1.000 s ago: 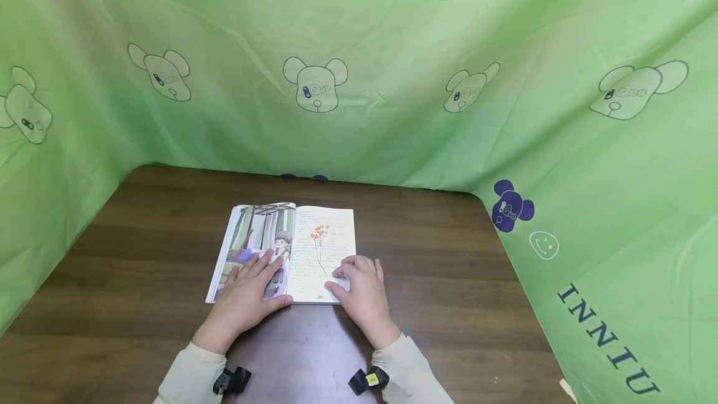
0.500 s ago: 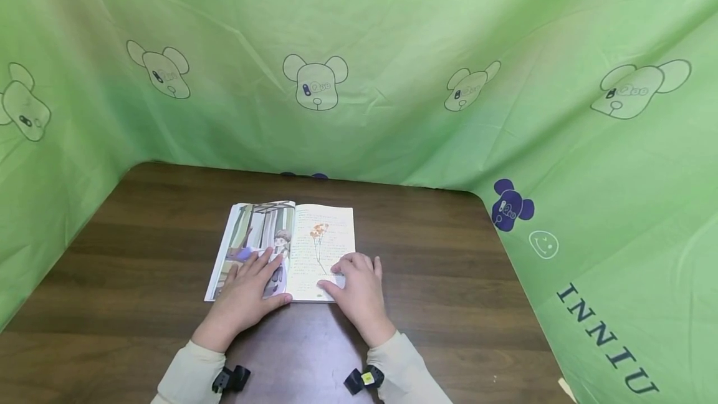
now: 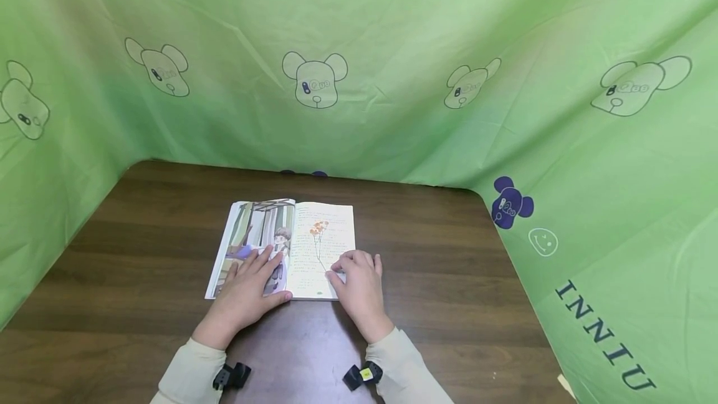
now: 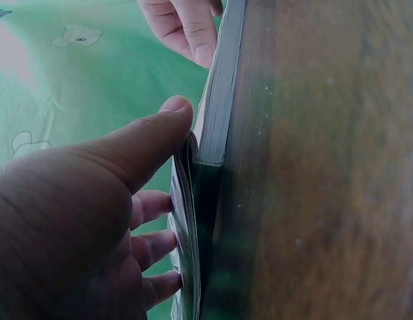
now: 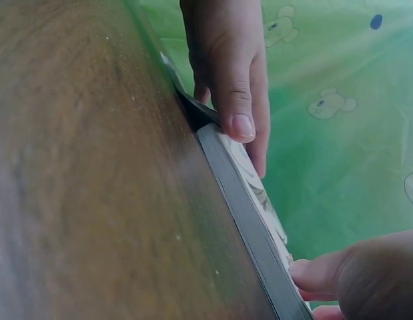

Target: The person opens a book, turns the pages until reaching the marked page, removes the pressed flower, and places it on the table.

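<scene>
An open book (image 3: 305, 288) lies on the table, a colour picture on its left page and lines of text on the right. A thin-stemmed sprig with orange blossoms, looking like a dried flower (image 3: 318, 229), lies across the text page. My left hand (image 3: 241, 295) rests spread on the left page, its thumb by the spine at the lower edge. Over the lower right corner, my right hand (image 3: 360, 288) pinches the bottom of the stem between thumb and forefinger. In the right wrist view the right thumb (image 5: 319, 272) is at the page surface; the stem cannot be seen there.
The brown wooden table (image 3: 443, 279) spreads around the book. A green curtain (image 3: 381, 142) printed with bear faces hangs along its back and sides. Each wrist carries a small black camera, such as the right one (image 3: 361, 376).
My right thumb first slid left across the page, then drew up to the forefinger at the stem's lower end. The left hand stays on its page. The head view has tilted slightly.
</scene>
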Demonstrator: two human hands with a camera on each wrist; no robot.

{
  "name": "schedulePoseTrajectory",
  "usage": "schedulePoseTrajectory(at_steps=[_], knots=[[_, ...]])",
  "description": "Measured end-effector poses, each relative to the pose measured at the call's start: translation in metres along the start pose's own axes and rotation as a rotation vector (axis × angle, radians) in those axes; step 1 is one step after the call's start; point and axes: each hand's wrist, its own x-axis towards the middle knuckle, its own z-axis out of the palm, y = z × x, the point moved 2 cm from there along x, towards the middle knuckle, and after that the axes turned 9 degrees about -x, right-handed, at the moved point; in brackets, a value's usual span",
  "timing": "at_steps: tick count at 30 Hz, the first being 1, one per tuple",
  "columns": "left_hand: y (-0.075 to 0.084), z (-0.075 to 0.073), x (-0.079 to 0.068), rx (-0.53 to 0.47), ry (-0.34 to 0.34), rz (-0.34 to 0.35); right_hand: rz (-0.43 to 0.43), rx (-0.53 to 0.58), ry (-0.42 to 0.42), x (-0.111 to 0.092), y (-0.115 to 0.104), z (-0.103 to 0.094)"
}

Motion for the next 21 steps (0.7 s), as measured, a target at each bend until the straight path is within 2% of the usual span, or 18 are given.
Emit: schedulePoseTrajectory(at_steps=[9, 15, 21], knots=[[0.002, -0.002, -0.001, -0.001, 0.000, 0.002, 0.011, -0.015, -0.010, 0.000, -0.006, -0.002], [0.004, -0.002, -0.001, -0.009, -0.006, -0.001, 0.015, -0.022, 0.011, 0.001, -0.012, 0.000], [0.002, -0.001, -0.002, -0.005, -0.009, 0.000, 0.046, 0.034, 0.024, 0.001, -0.012, 0.003]])
